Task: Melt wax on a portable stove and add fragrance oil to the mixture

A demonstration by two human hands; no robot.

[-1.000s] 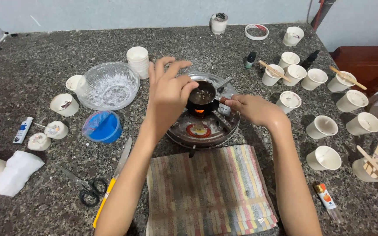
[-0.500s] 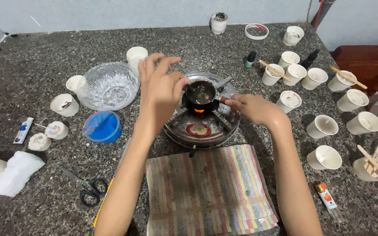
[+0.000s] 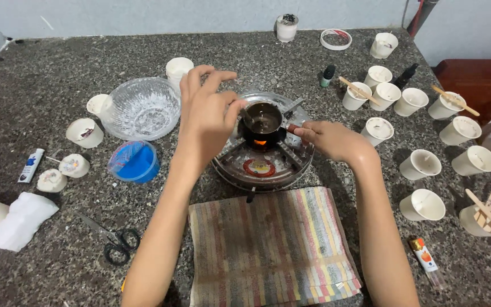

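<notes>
A round metal burner (image 3: 262, 165) sits on the stone table (image 3: 58, 62) above a striped cloth (image 3: 268, 244). On it rests 1 small dark pot (image 3: 262, 120). The left hand (image 3: 206, 116) pinches a thin stirrer at the pot's left rim; the right hand (image 3: 328, 139) grips its handle.

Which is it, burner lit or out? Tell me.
Lit. An orange flame glows under the small dark pot on the round burner.
</notes>
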